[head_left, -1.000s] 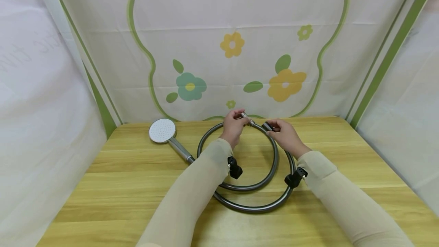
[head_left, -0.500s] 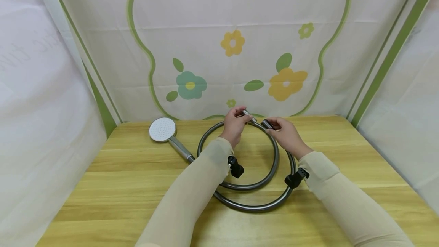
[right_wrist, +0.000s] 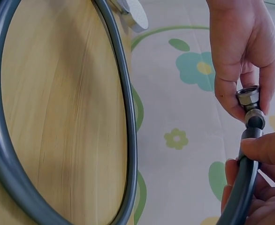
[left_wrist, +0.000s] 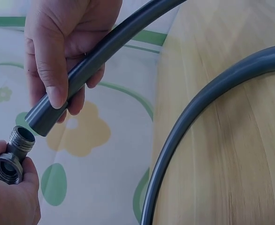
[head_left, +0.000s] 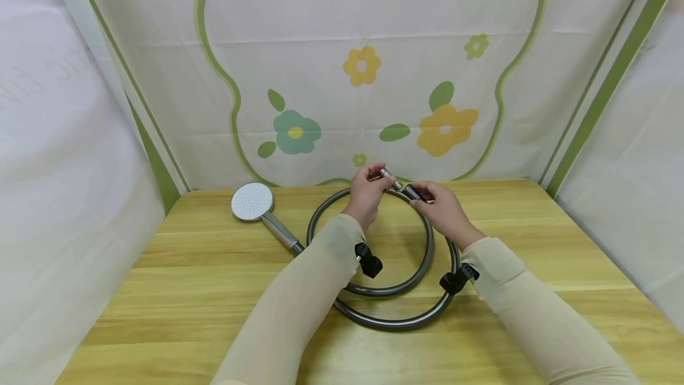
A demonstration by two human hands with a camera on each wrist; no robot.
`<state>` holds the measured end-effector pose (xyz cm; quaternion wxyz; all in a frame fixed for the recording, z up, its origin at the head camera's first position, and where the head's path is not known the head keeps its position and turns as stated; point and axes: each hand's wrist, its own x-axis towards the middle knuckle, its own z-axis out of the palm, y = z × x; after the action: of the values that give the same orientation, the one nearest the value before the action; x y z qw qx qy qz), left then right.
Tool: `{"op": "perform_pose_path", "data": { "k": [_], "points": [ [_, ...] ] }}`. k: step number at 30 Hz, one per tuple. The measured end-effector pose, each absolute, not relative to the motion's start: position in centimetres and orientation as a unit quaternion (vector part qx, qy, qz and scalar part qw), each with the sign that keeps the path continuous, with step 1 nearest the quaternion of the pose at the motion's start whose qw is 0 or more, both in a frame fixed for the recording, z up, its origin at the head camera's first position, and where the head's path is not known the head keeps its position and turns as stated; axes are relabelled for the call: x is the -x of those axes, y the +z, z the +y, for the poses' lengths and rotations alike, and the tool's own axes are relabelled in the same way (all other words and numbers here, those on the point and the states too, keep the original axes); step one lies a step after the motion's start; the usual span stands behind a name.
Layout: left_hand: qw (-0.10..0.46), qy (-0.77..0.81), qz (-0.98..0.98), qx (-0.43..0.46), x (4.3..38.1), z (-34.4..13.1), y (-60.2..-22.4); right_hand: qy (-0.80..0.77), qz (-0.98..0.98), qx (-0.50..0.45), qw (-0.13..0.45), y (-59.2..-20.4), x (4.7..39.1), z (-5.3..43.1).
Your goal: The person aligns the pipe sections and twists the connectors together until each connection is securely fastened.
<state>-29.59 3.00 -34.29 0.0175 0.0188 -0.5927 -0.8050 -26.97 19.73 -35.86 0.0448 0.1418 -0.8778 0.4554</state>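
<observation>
My left hand (head_left: 366, 196) pinches a threaded metal pipe fitting (left_wrist: 19, 143) between thumb and fingers, above the back edge of the table. The fitting has a male thread at one end and a wider nut with an inner thread. Just right of it, my right hand (head_left: 446, 212) grips the dark grey shower hose (left_wrist: 93, 63) behind its smooth end sleeve (left_wrist: 44, 115). In the left wrist view a small gap separates sleeve and male thread, and the two face each other. The rest of the hose (head_left: 395, 325) lies coiled on the table under both arms.
At the hose's other end, a shower head (head_left: 252, 201) with a white round face and grey handle (head_left: 279, 230) lies on the left. The wooden table (head_left: 176, 314) ends at a flowered cloth backdrop (head_left: 342, 100), with white cloth on both sides.
The fitting in my left hand has come slightly up and right. My right hand has brought the hose end a little left, closer to the fitting. The shower head stays put.
</observation>
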Motion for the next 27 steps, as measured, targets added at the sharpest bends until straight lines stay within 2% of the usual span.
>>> {"op": "perform_pose_path", "data": {
  "k": [27],
  "points": [
    [0.029,-0.817,-0.576,-0.006,29.11,3.79,-34.08,0.471,-0.87,-0.137,0.049,-35.34,26.4,19.22]
  ]
}}
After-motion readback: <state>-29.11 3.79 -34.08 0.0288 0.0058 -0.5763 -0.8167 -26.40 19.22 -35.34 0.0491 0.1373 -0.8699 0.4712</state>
